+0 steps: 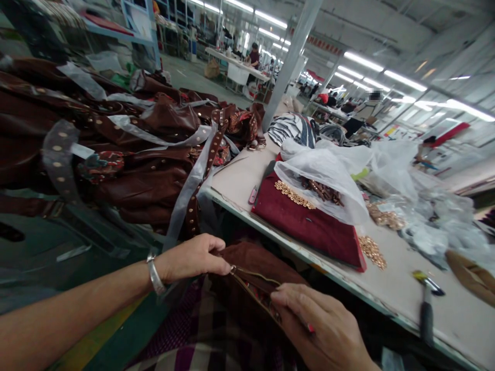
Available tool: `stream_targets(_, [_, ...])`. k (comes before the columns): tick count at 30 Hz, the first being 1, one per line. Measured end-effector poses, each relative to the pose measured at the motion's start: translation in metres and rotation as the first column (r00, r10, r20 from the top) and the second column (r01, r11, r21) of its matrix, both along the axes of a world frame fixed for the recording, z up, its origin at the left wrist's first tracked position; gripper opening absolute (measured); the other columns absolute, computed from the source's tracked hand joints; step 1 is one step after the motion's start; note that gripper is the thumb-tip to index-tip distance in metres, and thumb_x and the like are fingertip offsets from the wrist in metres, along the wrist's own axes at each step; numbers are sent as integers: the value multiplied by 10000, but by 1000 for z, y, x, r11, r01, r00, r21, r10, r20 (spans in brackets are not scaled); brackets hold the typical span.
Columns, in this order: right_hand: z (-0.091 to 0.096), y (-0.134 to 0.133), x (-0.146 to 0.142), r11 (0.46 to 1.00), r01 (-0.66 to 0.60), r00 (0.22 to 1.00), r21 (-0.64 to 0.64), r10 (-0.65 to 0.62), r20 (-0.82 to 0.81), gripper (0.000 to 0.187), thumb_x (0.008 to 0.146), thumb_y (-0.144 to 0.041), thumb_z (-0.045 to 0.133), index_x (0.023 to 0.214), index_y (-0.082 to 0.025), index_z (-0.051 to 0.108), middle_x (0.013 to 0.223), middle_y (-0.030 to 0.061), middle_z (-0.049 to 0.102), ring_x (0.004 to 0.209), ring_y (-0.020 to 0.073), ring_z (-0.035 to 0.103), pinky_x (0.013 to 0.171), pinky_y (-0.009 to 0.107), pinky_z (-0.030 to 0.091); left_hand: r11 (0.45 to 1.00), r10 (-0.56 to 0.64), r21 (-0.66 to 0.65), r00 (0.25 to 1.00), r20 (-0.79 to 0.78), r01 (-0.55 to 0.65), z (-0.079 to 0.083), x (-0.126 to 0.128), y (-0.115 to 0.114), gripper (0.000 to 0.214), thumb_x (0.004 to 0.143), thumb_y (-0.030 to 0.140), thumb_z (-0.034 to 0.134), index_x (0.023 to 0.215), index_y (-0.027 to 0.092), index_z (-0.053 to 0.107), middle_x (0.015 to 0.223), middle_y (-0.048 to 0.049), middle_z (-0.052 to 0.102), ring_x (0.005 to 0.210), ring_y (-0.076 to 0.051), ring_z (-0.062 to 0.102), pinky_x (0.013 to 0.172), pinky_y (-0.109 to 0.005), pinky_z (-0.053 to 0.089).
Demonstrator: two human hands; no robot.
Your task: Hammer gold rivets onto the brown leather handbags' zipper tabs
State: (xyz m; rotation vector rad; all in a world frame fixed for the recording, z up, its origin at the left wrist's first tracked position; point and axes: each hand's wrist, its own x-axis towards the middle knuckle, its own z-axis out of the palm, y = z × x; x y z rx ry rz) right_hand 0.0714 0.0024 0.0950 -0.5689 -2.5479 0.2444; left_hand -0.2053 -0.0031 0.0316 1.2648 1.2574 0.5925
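A brown bag (251, 257) lies over my lap, its gold-toothed zipper (247, 286) partly open with a patterned lining inside. My left hand (197, 256), with a silver bracelet at the wrist, is closed, thumb and finger pinching the bag at the zipper's near-left end beside the metal slider. At the opening's right end, my right hand (315, 319) is closed around the bag's edge. Its fingertips are partly hidden. A small red tip (311, 328) shows by that hand; I cannot make out what it belongs to.
Brown studded bags (143, 180) are heaped at left. On the worktable (235, 180) at right lie dark red fabric (309, 232), gold metal pieces (372, 251), a plastic bag (320, 170) and a black-handled hammer (426, 309). A metal post (290, 62) rises behind. Other people work far back.
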Motion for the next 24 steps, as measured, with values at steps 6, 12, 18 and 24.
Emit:
stream_targets(6, [-13,3,5,998,-8,1000,-56,9,14,261,861,-45,533,1037,-225,600,901,24,761,784,136,743,709,165,592,1000,18,-23,1000,23,-17,-6,1,-1,303,662,436,664,716,152,575,667,32,467,657,-142,407,562,-244,259])
stream_targets(12, [-34,10,33,977,104,992,-184,-115,-50,223,823,-62,517,904,-205,667,724,-28,724,610,91,694,605,143,527,999,34,-44,998,51,-32,7,-1,2,358,666,488,669,719,158,542,692,38,468,670,-139,418,580,-231,298])
stream_targets(18, [-28,20,76,668,454,888,-591,-287,358,225,917,-225,539,812,-235,738,714,-38,726,621,126,668,560,196,474,997,11,-71,1000,-4,-11,4,-12,3,389,733,540,656,745,171,531,713,34,482,662,-139,440,560,-212,329])
stream_targets(24, [2,24,40,799,438,897,-412,-357,261,126,918,-352,656,949,-244,713,920,-2,711,824,166,649,739,263,494,993,9,-116,1000,8,-8,9,-6,2,415,775,562,661,743,173,521,697,56,468,651,-116,420,558,-176,325])
